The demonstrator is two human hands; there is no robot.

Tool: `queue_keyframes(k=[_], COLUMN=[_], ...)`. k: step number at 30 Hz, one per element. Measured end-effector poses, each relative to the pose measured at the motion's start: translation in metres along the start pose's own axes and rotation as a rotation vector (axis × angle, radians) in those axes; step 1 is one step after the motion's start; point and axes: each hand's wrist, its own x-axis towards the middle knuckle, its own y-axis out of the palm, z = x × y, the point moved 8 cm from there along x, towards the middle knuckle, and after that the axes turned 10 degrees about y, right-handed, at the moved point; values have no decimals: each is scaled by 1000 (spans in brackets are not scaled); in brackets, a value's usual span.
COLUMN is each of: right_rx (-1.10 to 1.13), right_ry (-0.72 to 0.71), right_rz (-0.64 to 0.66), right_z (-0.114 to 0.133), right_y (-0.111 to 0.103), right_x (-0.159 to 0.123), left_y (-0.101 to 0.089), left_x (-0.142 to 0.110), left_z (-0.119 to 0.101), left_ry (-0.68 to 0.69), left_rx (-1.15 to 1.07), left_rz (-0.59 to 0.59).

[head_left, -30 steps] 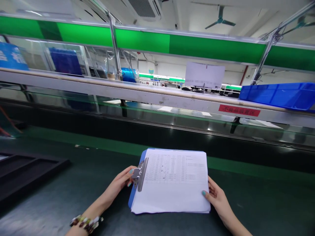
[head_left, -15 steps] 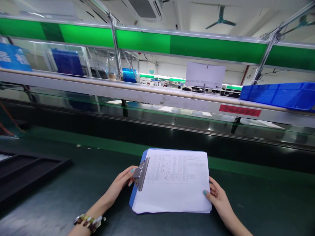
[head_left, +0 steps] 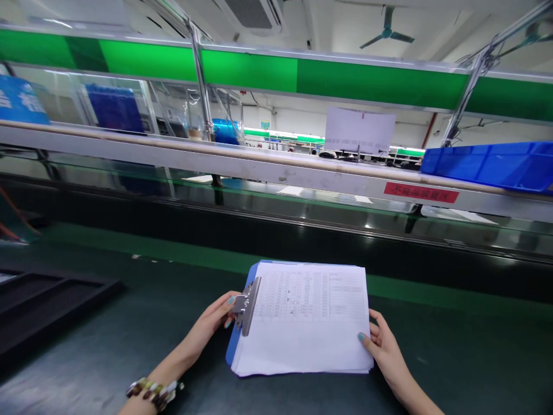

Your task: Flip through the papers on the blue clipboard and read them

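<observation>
From the head view, the print on the paper sheets (head_left: 305, 320) is a faint table of rows, too small to read, and the red label (head_left: 420, 192) on the rail is blurred. Both forearms run out of the bottom edge. The blue clipboard (head_left: 235, 340) lies flat on the dark green table (head_left: 108, 340), almost wholly covered by the white stack, only a blue strip showing along its left side.

The left hand (head_left: 207, 328) closes its grip on the clipboard's left edge, fingertips at the metal clip (head_left: 246, 305). The right hand (head_left: 384, 346) grasps the sheets' right edge, thumb on top, fingers tucked beneath.

A beaded bracelet (head_left: 153, 392) circles the left wrist. A black moulded tray (head_left: 38, 300) sits far left, and a blue plastic bin (head_left: 488, 164) rests on the shelf above.
</observation>
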Motion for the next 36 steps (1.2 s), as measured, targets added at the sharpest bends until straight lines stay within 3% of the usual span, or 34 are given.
queue_keyframes(k=[19, 36], right_rx=[-5, 10], right_ry=[-12, -15], right_rz=[3, -19], right_z=[-7, -8], right_y=[-3, -7], right_x=[3, 4], left_y=[5, 5], left_x=[-3, -3], left_z=[-8, -3], left_ry=[-13, -18], left_rx=[-16, -115], left_rz=[-14, 33])
